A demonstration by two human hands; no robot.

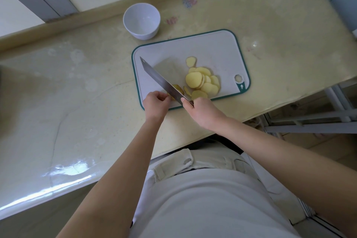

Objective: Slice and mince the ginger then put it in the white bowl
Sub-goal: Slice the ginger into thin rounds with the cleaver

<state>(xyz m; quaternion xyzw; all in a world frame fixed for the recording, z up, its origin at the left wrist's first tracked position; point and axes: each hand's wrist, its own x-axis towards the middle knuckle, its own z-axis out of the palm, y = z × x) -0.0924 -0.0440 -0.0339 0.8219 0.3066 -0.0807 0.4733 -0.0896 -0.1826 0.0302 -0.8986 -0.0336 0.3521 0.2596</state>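
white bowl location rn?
Head view, upper centre-left: the white bowl stands empty on the counter, just beyond the far-left corner of the cutting board.

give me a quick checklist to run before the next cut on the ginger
1. Left hand holds the ginger piece with curled fingers: ok.
2. Left fingertips clear of the edge: cannot tell, the blade hides the contact.
3. Right hand wraps the handle of the cleaver: ok.
4. Ginger slices are piled on the blade's other side, away from the left hand: ok.
5. Cutting board lies flat on the counter: ok.
6. White bowl stands upright and empty beyond the board: ok.
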